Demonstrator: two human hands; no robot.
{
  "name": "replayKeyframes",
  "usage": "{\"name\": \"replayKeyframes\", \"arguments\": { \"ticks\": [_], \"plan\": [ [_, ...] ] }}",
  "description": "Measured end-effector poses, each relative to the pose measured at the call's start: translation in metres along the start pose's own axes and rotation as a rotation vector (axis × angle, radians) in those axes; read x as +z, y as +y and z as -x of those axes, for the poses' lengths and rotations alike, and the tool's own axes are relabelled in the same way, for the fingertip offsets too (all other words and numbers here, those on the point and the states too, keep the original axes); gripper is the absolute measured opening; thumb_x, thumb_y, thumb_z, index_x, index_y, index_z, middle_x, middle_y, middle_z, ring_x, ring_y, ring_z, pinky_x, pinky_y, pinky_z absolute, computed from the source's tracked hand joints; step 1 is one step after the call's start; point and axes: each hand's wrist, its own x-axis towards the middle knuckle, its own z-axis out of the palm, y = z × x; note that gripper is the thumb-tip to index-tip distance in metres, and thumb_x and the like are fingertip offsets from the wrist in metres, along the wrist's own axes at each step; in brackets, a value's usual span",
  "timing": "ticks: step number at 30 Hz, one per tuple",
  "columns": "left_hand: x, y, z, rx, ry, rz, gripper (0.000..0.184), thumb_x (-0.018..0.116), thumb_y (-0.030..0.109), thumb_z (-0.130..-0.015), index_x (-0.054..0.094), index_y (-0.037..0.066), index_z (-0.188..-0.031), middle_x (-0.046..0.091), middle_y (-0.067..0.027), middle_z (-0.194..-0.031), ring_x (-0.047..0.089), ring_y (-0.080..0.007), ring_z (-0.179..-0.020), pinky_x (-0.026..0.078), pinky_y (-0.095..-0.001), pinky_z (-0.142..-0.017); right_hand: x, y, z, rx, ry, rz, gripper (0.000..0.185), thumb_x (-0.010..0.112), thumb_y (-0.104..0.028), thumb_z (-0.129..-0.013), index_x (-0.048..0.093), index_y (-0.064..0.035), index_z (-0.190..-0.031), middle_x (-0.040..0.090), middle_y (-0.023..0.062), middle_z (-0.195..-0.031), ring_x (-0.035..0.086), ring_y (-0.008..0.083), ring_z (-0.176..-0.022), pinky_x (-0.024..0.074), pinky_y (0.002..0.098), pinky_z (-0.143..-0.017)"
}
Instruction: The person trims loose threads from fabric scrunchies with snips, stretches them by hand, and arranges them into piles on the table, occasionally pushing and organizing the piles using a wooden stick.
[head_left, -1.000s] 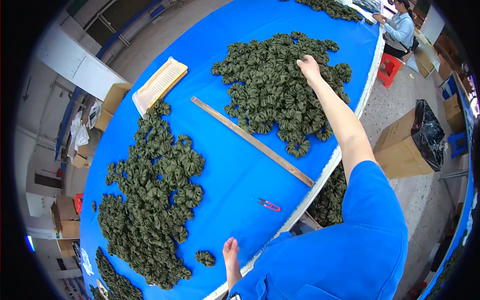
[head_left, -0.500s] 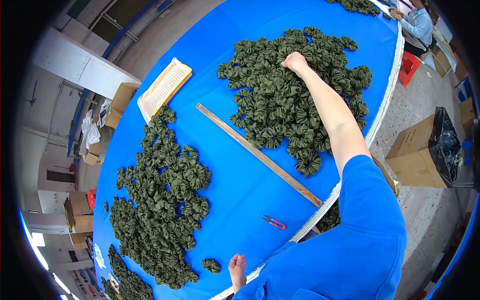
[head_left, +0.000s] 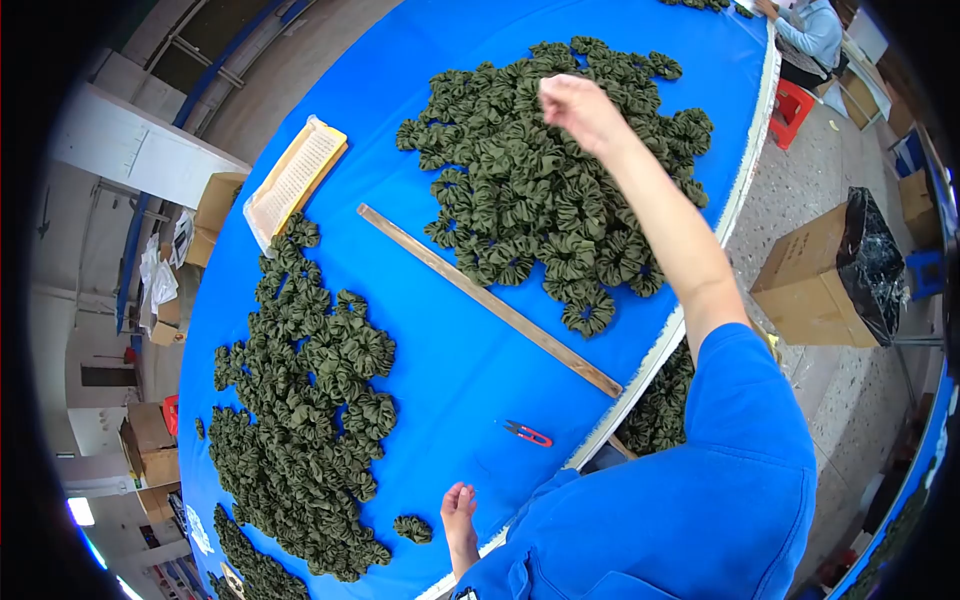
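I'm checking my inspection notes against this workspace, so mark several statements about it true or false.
1. The wooden strip lies between two large dark green scrunchie piles. True.
2. The red-handled snips lie on top of a pile. False: they lie on the blue tabletop.
3. The left hand touches the snips. False: it is apart from them.
4. A single scrunchie lies near the left hand. True.

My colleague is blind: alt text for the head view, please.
Right hand over a heap of dark green ruffled fabric rings on a blue table, left hand near red-handled snips; a narrow wooden strip separates it from a similar heap.
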Motion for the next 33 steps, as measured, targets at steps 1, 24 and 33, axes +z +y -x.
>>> {"name": "replayKeyframes", "arguments": {
  "ticks": [1, 24, 33],
  "plan": [
    [0.002, 0.001, -0.003, 0.008, -0.011, -0.006, 0.033, 0.06, 0.02, -0.089, 0.053, 0.001, -0.115, 0.061, -0.0096, -0.103, 0.057, -0.0156, -0.093, 0.044, -0.0263, -0.078, 0.013, -0.001, 0.02, -0.026, -0.013, 0.003, 0.012, 0.057, -0.005, -0.084, 0.057, -0.0073, -0.072, 0.054, 0.0026, -0.067, 0.048, 0.0099, -0.057, 0.0436, 0.0215, -0.056],
    [0.095, 0.031, -0.099, 0.142, -0.063, -0.976, 0.111, 0.064, 0.057, -0.074, -0.002, -0.001, -0.142, -0.011, -0.0287, -0.145, -0.012, -0.0434, -0.134, 0.002, -0.0615, -0.103, -0.025, 0.147, 0.053, -0.322, 0.109, 1.754, 0.085, 0.063, -0.057, -0.073, 0.024, -0.0306, -0.143, 0.0, 0.0176, -0.151, -0.003, 0.0491, -0.135, 0.0067, 0.0714, -0.1],
    [0.105, 0.033, -0.113, 0.025, -0.156, -1.108, 0.13, 0.065, 0.064, -0.069, -0.02, -0.008, -0.137, -0.027, -0.0389, -0.137, -0.027, -0.0548, -0.126, -0.007, -0.0695, -0.097, -0.058, 0.156, -0.104, 0.107, 0.181, 2.044, 0.086, 0.038, -0.078, -0.075, 0.02, -0.0316, -0.145, 0.01, 0.0088, -0.153, 0.005, 0.0444, -0.137, 0.0173, 0.0668, -0.1]
  ]
}}
